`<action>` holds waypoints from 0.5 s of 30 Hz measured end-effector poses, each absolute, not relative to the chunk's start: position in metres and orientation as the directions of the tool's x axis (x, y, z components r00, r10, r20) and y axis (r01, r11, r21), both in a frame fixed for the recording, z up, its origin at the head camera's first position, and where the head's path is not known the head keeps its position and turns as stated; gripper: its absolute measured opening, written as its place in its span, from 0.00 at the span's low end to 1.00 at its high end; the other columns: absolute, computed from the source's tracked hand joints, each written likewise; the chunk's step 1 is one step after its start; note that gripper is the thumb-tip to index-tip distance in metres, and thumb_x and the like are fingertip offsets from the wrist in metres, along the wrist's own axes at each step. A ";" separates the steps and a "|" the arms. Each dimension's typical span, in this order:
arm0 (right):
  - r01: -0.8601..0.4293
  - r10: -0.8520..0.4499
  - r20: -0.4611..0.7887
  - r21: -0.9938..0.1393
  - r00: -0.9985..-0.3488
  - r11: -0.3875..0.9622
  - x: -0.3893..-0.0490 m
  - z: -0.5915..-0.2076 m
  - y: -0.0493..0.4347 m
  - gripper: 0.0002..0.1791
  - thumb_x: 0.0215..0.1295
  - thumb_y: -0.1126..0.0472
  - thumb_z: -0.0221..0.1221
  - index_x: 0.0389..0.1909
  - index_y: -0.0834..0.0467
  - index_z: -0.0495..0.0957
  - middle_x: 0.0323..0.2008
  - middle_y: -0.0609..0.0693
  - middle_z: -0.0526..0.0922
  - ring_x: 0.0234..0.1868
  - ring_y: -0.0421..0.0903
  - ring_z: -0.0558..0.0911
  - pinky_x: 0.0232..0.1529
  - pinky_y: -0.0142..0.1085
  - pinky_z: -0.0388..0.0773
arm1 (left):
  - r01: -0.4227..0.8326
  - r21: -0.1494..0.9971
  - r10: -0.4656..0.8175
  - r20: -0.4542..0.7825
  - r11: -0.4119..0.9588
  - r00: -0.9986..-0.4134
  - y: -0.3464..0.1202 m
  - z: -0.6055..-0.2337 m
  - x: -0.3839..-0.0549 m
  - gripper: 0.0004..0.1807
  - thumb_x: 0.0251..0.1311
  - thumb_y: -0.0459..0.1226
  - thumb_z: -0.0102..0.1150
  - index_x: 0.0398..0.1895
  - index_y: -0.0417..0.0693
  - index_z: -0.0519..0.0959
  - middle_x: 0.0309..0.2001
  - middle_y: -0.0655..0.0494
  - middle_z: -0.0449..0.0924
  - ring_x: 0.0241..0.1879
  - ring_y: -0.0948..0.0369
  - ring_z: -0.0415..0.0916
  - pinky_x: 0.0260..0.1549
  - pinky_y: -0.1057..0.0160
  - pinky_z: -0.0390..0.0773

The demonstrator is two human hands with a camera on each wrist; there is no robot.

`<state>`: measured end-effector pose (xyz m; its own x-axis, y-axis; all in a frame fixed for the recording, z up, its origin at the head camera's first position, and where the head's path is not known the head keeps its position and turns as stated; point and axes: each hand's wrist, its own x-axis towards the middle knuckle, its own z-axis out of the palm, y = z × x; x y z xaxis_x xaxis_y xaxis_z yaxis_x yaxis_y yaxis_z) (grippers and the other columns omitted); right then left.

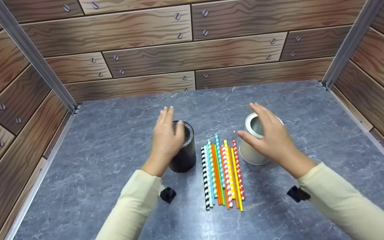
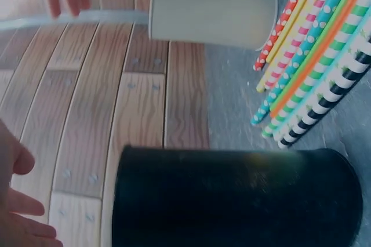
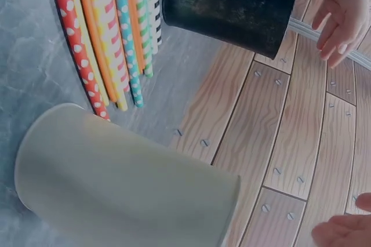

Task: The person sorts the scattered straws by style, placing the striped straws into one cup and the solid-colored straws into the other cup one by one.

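My left hand (image 1: 167,138) hovers beside the rim of a black cylindrical cup (image 1: 184,156), fingers extended and nothing held. Over the white cup (image 1: 253,151) hangs my right hand (image 1: 273,138), its thumb and fingers spread and covering part of the rim. Both cups stand upright on the table. Between them lies a row of paper straws (image 1: 222,173), striped, dotted and plain, in several colours. In the left wrist view the black cup (image 2: 237,198) is close, with my left fingers (image 2: 29,224) near its top. In the right wrist view the white cup (image 3: 124,177) fills the lower left.
The grey marbled table (image 1: 112,133) is bounded by a wood-patterned back wall (image 1: 152,63) and side walls with metal corner posts (image 1: 33,56). A small black wrist device (image 1: 168,195) sits at the left cuff, and another device (image 1: 298,194) at the right cuff.
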<state>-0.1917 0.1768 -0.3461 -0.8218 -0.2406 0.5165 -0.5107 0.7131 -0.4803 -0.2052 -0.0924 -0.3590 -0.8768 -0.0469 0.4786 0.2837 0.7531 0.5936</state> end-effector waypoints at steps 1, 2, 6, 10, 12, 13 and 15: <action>-0.537 -0.239 0.554 -0.470 -0.797 0.700 -0.190 -0.349 0.178 0.40 0.51 0.51 0.66 0.64 0.62 0.63 0.61 0.63 0.68 0.59 0.61 0.69 0.57 0.57 0.65 | 0.288 0.613 -0.070 0.492 0.735 -0.868 -0.096 -0.361 -0.206 0.27 0.60 0.36 0.48 0.62 0.32 0.65 0.63 0.33 0.62 0.65 0.41 0.57 0.65 0.47 0.56; -0.559 -0.237 0.585 -0.462 -0.775 0.688 -0.189 -0.351 0.179 0.39 0.50 0.54 0.67 0.62 0.63 0.64 0.57 0.62 0.71 0.55 0.59 0.72 0.55 0.53 0.69 | 0.292 0.630 -0.091 0.503 0.720 -0.860 -0.099 -0.363 -0.207 0.26 0.60 0.35 0.48 0.61 0.31 0.66 0.63 0.33 0.63 0.65 0.41 0.58 0.64 0.48 0.57; -0.610 -0.216 0.658 -0.456 -0.721 0.648 -0.186 -0.363 0.184 0.34 0.47 0.61 0.69 0.57 0.65 0.69 0.46 0.59 0.77 0.43 0.50 0.76 0.43 0.36 0.77 | 0.282 0.689 -0.171 0.510 0.668 -0.843 -0.108 -0.369 -0.209 0.24 0.58 0.31 0.48 0.59 0.32 0.69 0.62 0.35 0.65 0.63 0.43 0.61 0.63 0.50 0.61; -0.609 -0.182 0.662 -0.499 -0.727 0.616 -0.182 -0.375 0.185 0.29 0.47 0.65 0.68 0.52 0.66 0.71 0.40 0.58 0.78 0.40 0.48 0.78 0.38 0.33 0.80 | 0.260 0.742 -0.235 0.490 0.618 -0.840 -0.116 -0.377 -0.212 0.22 0.58 0.29 0.48 0.57 0.34 0.72 0.61 0.36 0.67 0.62 0.45 0.64 0.62 0.52 0.63; -0.601 -0.171 0.650 -0.525 -0.740 0.603 -0.180 -0.381 0.185 0.28 0.48 0.66 0.67 0.51 0.67 0.71 0.40 0.59 0.78 0.39 0.49 0.79 0.36 0.35 0.81 | 0.251 0.759 -0.257 0.481 0.601 -0.838 -0.119 -0.382 -0.213 0.21 0.57 0.29 0.48 0.56 0.33 0.73 0.60 0.36 0.68 0.62 0.45 0.65 0.61 0.52 0.64; -0.595 -0.166 0.641 -0.542 -0.750 0.594 -0.180 -0.384 0.185 0.27 0.48 0.67 0.67 0.51 0.67 0.71 0.41 0.59 0.78 0.39 0.50 0.79 0.36 0.36 0.81 | 0.244 0.768 -0.269 0.474 0.593 -0.838 -0.120 -0.384 -0.213 0.21 0.57 0.29 0.48 0.56 0.34 0.73 0.60 0.37 0.69 0.62 0.46 0.65 0.61 0.52 0.64; -0.580 -0.158 0.623 -0.566 -0.766 0.586 -0.178 -0.389 0.184 0.27 0.48 0.67 0.67 0.51 0.67 0.71 0.41 0.59 0.78 0.38 0.51 0.80 0.36 0.36 0.81 | 0.234 0.783 -0.289 0.463 0.576 -0.838 -0.123 -0.388 -0.214 0.21 0.57 0.29 0.48 0.55 0.34 0.74 0.59 0.37 0.70 0.61 0.46 0.65 0.61 0.52 0.64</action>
